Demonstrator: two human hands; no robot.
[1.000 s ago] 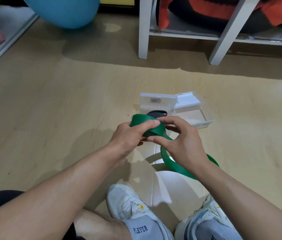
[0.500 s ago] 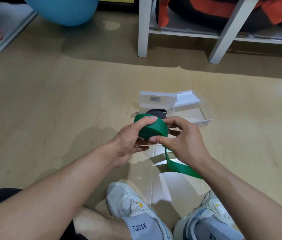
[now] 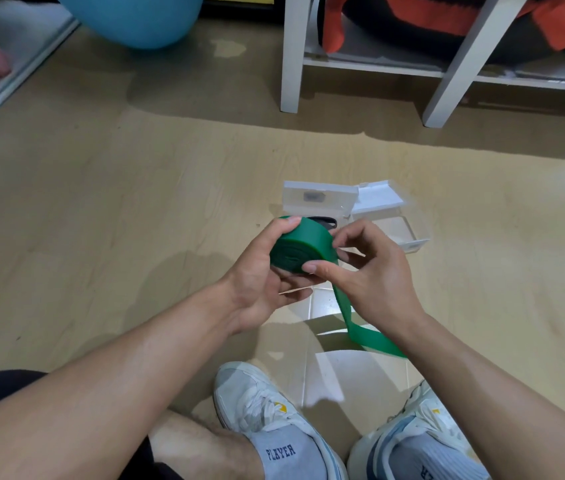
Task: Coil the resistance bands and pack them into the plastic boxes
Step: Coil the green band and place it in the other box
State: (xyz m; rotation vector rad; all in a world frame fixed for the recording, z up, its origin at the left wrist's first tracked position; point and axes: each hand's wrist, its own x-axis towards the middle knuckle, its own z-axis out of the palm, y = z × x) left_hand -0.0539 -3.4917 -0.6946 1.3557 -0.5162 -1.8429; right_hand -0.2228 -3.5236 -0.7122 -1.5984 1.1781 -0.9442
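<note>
Left hand (image 3: 256,271) is gripping the green band (image 3: 300,249) coil, fatter than a second ago. Right hand (image 3: 371,271) is pinching its shrinking tail; boxing in the plastic box (image 3: 409,233) is nearing.

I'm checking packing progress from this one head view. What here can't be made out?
- Black band in the left clear plastic box: mostly hidden behind the green rubber band coil.
- Green band's loose tail: its end passes behind the right hand and forearm.
- Box label: too small to read.

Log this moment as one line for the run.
step: coiling | left hand: grips green band coil | right hand: pinches band | clear box: open
</note>
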